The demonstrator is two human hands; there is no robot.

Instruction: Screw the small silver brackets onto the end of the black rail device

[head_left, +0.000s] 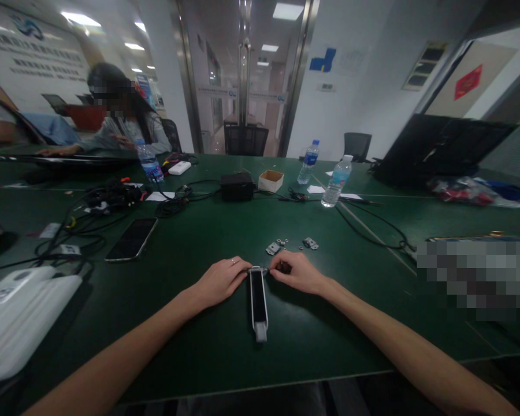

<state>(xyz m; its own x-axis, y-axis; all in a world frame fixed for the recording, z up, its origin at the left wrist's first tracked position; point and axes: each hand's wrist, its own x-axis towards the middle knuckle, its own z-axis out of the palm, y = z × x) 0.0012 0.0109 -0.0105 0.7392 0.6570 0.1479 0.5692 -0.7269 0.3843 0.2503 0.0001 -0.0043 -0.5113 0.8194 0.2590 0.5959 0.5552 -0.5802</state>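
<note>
A long narrow black bar with silver ends (258,301) lies on the green table (190,323), pointing away from me. My left hand (220,281) rests curled at the bar's far end, its fingers pressed against it. My right hand (295,271) is closed in a pinch at the same far end, around a small dark tool or part that I cannot make out. Just beyond the hands lie small metal hinges (273,248) (311,243) and a few loose screws (281,241).
A phone (131,239) lies face up to the left, near tangled cables (108,202) and a white device (21,312). Further back stand a black box (237,186), a small cardboard box (271,181) and water bottles (337,181). Another person (117,115) sits at the far left.
</note>
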